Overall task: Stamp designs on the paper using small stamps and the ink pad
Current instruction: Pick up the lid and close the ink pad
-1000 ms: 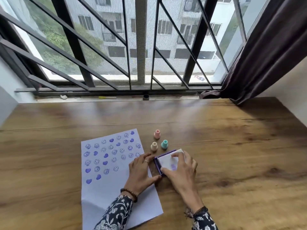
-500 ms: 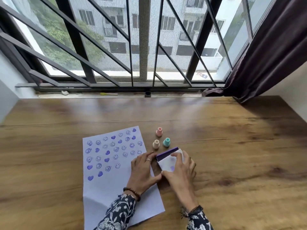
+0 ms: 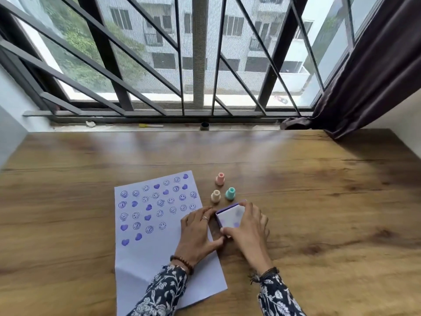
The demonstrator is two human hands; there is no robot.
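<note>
Bright daylight thru window; glare on table; edges bowed, slight blur.

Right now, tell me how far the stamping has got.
Done: the upper part of the paper carries rows of purple smileys and hearts. In hand: both the left hand and right hand are on the ink pad, apparently at its lid. The three stamps stand untouched beside it. Left: the paper's lower part is blank.

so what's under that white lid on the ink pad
A purple strip of the ink pad shows along the far edge under the white lid. The rest is covered by the lid and both hands' fingers, so the inked surface can't be seen.
</note>
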